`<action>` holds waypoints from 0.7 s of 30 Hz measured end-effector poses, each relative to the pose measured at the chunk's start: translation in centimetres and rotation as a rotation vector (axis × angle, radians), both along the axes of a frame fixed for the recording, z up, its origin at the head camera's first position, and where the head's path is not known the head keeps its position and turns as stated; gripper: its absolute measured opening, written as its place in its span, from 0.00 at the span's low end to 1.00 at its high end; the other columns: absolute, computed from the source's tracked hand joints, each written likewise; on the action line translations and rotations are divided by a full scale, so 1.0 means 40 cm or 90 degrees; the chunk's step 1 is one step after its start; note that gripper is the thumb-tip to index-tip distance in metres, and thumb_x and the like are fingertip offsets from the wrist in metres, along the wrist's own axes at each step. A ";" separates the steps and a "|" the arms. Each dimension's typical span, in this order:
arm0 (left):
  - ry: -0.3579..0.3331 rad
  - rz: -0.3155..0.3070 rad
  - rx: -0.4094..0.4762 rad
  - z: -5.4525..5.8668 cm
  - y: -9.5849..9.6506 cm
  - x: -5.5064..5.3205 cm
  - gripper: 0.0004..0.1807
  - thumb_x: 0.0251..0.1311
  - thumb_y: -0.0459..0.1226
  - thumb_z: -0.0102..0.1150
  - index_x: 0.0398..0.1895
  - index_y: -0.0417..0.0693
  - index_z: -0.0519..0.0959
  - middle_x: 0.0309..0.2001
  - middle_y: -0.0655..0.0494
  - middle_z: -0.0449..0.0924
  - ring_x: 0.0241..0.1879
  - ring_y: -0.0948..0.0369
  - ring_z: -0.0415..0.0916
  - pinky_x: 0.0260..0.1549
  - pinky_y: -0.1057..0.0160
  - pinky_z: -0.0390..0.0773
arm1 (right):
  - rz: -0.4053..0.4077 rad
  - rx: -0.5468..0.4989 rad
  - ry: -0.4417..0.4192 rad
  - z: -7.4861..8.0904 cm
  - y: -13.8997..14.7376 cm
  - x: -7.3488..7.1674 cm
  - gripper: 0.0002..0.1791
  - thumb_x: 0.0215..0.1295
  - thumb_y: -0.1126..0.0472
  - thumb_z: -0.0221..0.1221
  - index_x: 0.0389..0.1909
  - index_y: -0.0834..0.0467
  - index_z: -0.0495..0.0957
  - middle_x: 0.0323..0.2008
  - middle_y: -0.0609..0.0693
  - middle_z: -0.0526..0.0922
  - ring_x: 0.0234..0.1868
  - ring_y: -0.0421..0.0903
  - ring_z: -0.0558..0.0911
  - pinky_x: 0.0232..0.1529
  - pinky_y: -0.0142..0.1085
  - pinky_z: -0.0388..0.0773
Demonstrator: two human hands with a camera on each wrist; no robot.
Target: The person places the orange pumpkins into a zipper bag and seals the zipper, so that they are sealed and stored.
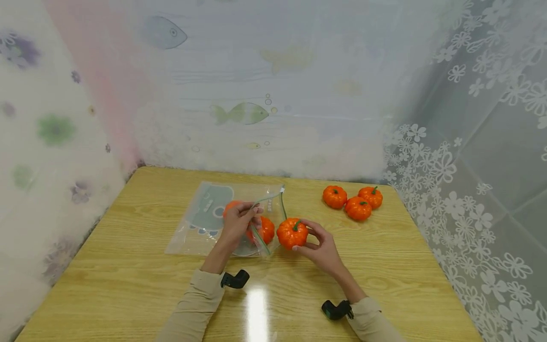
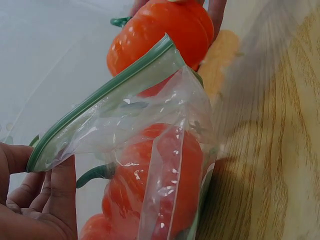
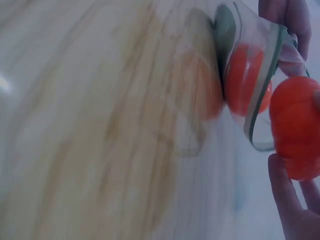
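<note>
A clear zip bag (image 1: 188,244) with a green zip edge lies on the table, its mouth spread apart toward the right. My left hand (image 1: 236,222) pinches the green edge between thumb and fingers, as the left wrist view also shows. Inside the bag sit small orange pumpkins; one pumpkin (image 2: 150,185) with a green stem shows close up through the film. My right hand (image 1: 321,246) grips another pumpkin (image 1: 292,233) by its right side, just outside the bag's mouth. In the right wrist view this pumpkin (image 3: 297,130) is beside the green edge.
Three more pumpkins (image 1: 358,208) stand grouped at the back right of the wooden table (image 1: 128,285). Behind the table hangs a pale curtain (image 1: 299,142) printed with fish. A flower-patterned panel (image 1: 470,199) borders the right side.
</note>
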State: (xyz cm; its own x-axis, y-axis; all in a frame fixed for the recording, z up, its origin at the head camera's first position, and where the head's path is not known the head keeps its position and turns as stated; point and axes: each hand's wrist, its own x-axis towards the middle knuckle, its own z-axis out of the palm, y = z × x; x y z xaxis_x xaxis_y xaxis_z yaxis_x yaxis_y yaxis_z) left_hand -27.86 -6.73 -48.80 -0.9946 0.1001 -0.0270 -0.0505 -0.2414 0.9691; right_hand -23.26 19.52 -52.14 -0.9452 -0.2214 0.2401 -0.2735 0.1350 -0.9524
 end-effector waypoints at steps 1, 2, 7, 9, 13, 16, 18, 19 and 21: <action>0.000 0.000 0.001 0.000 0.000 0.000 0.17 0.76 0.30 0.52 0.61 0.28 0.74 0.50 0.31 0.81 0.25 0.65 0.81 0.29 0.68 0.86 | 0.002 0.012 -0.001 0.001 -0.007 -0.002 0.39 0.55 0.73 0.73 0.69 0.57 0.73 0.68 0.58 0.71 0.63 0.55 0.75 0.52 0.38 0.85; 0.000 -0.001 0.002 0.001 0.001 0.000 0.17 0.76 0.31 0.52 0.61 0.28 0.74 0.50 0.31 0.82 0.25 0.65 0.81 0.29 0.68 0.86 | 0.001 0.021 -0.007 0.004 -0.014 -0.003 0.38 0.55 0.72 0.73 0.68 0.56 0.74 0.68 0.57 0.72 0.62 0.57 0.75 0.52 0.39 0.86; 0.000 -0.004 0.006 0.001 0.002 -0.001 0.17 0.76 0.30 0.51 0.61 0.28 0.74 0.49 0.33 0.82 0.25 0.65 0.81 0.29 0.68 0.86 | -0.005 0.046 -0.027 0.015 -0.039 -0.011 0.38 0.55 0.71 0.74 0.68 0.53 0.75 0.68 0.55 0.73 0.62 0.61 0.75 0.53 0.40 0.86; 0.000 -0.003 0.006 0.001 0.002 -0.001 0.16 0.76 0.30 0.51 0.61 0.28 0.74 0.48 0.35 0.83 0.24 0.65 0.81 0.29 0.68 0.86 | -0.010 0.052 -0.035 0.019 -0.046 -0.014 0.37 0.56 0.71 0.74 0.68 0.53 0.75 0.68 0.54 0.73 0.62 0.60 0.75 0.53 0.41 0.86; 0.004 -0.008 0.013 0.000 0.001 -0.002 0.16 0.76 0.30 0.51 0.61 0.28 0.74 0.46 0.36 0.83 0.24 0.65 0.81 0.28 0.68 0.86 | -0.020 0.061 -0.045 0.023 -0.057 -0.019 0.37 0.56 0.71 0.73 0.68 0.53 0.76 0.68 0.55 0.73 0.61 0.59 0.76 0.53 0.44 0.86; 0.014 -0.014 0.015 -0.002 0.001 -0.002 0.16 0.76 0.30 0.51 0.61 0.28 0.74 0.47 0.35 0.83 0.24 0.65 0.81 0.27 0.68 0.86 | -0.020 0.062 -0.050 0.025 -0.066 -0.022 0.37 0.56 0.71 0.73 0.68 0.55 0.76 0.68 0.56 0.73 0.61 0.60 0.76 0.53 0.46 0.86; 0.020 -0.016 0.010 -0.002 0.001 -0.002 0.16 0.76 0.30 0.51 0.60 0.28 0.74 0.47 0.35 0.83 0.24 0.65 0.81 0.27 0.68 0.86 | -0.017 0.063 -0.051 0.025 -0.073 -0.023 0.37 0.56 0.71 0.73 0.68 0.56 0.75 0.68 0.57 0.73 0.61 0.61 0.75 0.53 0.47 0.86; 0.022 -0.016 0.004 -0.001 0.002 -0.002 0.16 0.76 0.30 0.51 0.60 0.29 0.75 0.47 0.36 0.83 0.24 0.65 0.81 0.28 0.68 0.86 | -0.015 0.065 -0.054 0.026 -0.077 -0.023 0.37 0.56 0.71 0.73 0.68 0.55 0.75 0.68 0.57 0.72 0.62 0.61 0.75 0.54 0.47 0.86; 0.023 -0.017 -0.002 0.000 0.003 -0.002 0.15 0.76 0.31 0.52 0.60 0.29 0.75 0.48 0.35 0.83 0.24 0.65 0.81 0.28 0.68 0.85 | -0.013 0.070 -0.055 0.028 -0.084 -0.024 0.37 0.55 0.71 0.74 0.68 0.55 0.75 0.68 0.57 0.72 0.62 0.61 0.74 0.54 0.47 0.86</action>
State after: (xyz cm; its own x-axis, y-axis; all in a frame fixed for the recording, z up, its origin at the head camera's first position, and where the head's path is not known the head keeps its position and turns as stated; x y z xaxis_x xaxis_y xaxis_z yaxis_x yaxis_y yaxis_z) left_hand -27.93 -6.60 -48.81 -0.9919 0.1265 0.0079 -0.0224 -0.2367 0.9713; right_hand -24.21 16.17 -51.01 -0.9658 -0.2228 0.1327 -0.1872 0.2450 -0.9513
